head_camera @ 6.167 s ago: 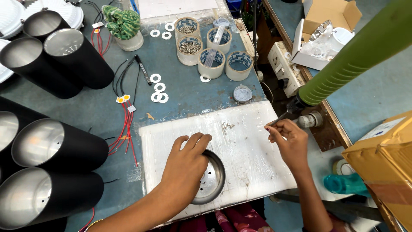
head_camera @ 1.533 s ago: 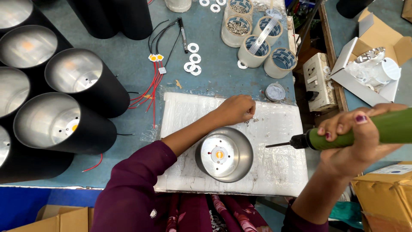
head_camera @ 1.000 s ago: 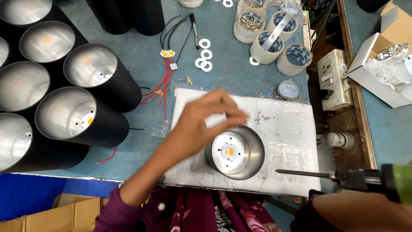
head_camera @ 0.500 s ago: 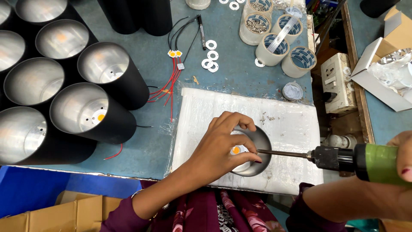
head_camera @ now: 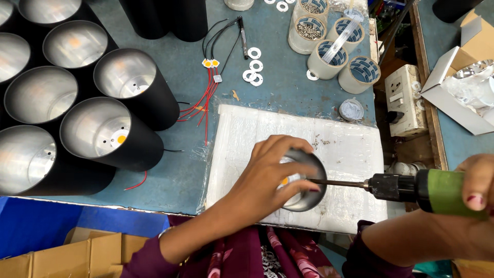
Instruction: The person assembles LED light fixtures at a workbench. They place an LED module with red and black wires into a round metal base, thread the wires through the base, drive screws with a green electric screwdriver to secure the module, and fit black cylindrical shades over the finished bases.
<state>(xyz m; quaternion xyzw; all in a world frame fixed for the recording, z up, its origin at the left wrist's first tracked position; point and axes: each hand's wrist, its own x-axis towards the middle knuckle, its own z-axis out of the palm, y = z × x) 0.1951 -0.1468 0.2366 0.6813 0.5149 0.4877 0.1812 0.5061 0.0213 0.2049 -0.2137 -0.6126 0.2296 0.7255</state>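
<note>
Fingers of the left hand point(head_camera: 267, 172) clamp the silver reflector cup point(head_camera: 304, 181) on the white foam pad point(head_camera: 339, 149), low centre on the tabletop point(head_camera: 288, 98). From three o'clock, the right hand point(head_camera: 476, 188) has its grip wrapped around the green power screwdriver point(head_camera: 411, 186), bit inside the cup.

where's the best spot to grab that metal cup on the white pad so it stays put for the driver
Grip the cup by its round rim from above on its left, as the left hand does now: fingers spread over the edge. The driver in the right hand comes in level from the right, so that side must stay free.
</note>
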